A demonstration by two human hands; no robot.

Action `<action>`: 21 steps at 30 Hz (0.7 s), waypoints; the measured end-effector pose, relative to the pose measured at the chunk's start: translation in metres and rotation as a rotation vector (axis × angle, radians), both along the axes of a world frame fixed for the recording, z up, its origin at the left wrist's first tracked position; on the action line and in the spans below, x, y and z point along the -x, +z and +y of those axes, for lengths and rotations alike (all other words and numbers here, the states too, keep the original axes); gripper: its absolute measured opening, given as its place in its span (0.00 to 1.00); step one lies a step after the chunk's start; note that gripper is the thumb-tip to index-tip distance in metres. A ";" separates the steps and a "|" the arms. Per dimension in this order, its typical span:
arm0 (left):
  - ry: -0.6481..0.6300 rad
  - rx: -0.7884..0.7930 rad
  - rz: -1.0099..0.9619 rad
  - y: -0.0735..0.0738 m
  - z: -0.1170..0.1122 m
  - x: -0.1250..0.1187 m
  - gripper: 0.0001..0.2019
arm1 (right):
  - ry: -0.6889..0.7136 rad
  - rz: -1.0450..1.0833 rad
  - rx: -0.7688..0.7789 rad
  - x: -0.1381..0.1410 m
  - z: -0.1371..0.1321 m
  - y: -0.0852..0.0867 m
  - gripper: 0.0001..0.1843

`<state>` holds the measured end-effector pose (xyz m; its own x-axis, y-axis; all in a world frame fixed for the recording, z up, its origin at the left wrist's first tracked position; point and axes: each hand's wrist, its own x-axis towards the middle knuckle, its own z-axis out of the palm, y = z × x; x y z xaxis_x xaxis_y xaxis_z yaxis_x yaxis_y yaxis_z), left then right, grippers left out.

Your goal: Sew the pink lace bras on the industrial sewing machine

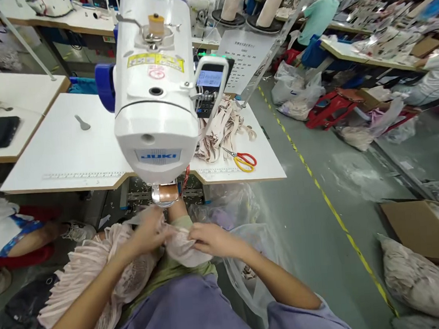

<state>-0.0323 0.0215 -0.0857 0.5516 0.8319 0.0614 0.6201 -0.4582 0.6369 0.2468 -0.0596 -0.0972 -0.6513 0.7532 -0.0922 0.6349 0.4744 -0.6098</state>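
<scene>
A pale pink piece of thin fabric [187, 247] hangs over my lap, just below the sewing machine's arm end [165, 193]. My right hand [211, 239] pinches its upper right edge between thumb and fingers. At the fabric's left side is my left hand [151, 232], smeared by motion; whether its fingers grip the cloth cannot be made out. A large bundle of pale pink fabric pieces [95, 261] lies across my left thigh, beneath my left forearm. The white sewing machine [155, 119] stands straight in front of me, above both hands.
On the white tabletop [73, 148] are yellow-and-red scissors [245, 161], a heap of fabric strips [221, 132] and a small grey tool [82, 123]. A clear plastic bag [256, 281] hangs by my right knee. Another person's leg [34, 240] is at left; boxes and bags stand right.
</scene>
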 end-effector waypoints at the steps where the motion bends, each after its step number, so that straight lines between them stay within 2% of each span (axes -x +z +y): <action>1: -0.193 0.186 -0.066 -0.008 -0.005 -0.017 0.23 | 0.034 0.043 -0.003 0.006 0.004 0.011 0.08; 2: -0.331 0.358 -0.116 -0.015 -0.010 -0.031 0.21 | 0.077 0.077 0.016 0.009 0.012 0.021 0.08; 3: -0.417 0.518 -0.153 -0.020 -0.014 -0.040 0.21 | 0.105 0.107 0.043 0.008 0.024 0.030 0.08; 4: -0.440 0.645 -0.182 -0.024 -0.016 -0.045 0.23 | 0.083 0.137 0.057 0.003 0.040 0.039 0.09; 5: -0.424 0.739 -0.212 -0.027 -0.017 -0.046 0.25 | -0.005 0.166 0.045 -0.006 0.061 0.048 0.10; 6: -0.386 0.814 -0.253 -0.029 -0.018 -0.046 0.26 | -0.153 0.188 0.003 -0.018 0.085 0.056 0.12; 9: -0.233 1.078 -0.453 -0.031 -0.024 -0.042 0.24 | -0.896 0.283 -0.227 -0.062 0.171 0.081 0.16; 10: -0.163 1.181 -0.535 -0.031 -0.027 -0.042 0.24 | -1.093 0.290 -0.249 -0.076 0.198 0.087 0.15; 11: -0.082 1.289 -0.607 -0.031 -0.030 -0.042 0.25 | -1.172 0.290 -0.248 -0.088 0.221 0.092 0.14; 13: 0.066 1.481 -0.688 -0.031 -0.038 -0.042 0.27 | -1.251 0.301 -0.218 -0.103 0.253 0.096 0.10; 15: 0.148 1.581 -0.706 -0.033 -0.044 -0.041 0.27 | -1.253 0.332 -0.188 -0.110 0.264 0.094 0.10; 19: 0.159 1.523 -0.757 -0.034 -0.050 -0.031 0.20 | -1.243 0.454 -0.197 -0.113 0.252 0.086 0.14; 21: 0.180 1.497 -0.815 -0.031 -0.052 -0.028 0.21 | -1.229 0.529 -0.208 -0.114 0.240 0.087 0.16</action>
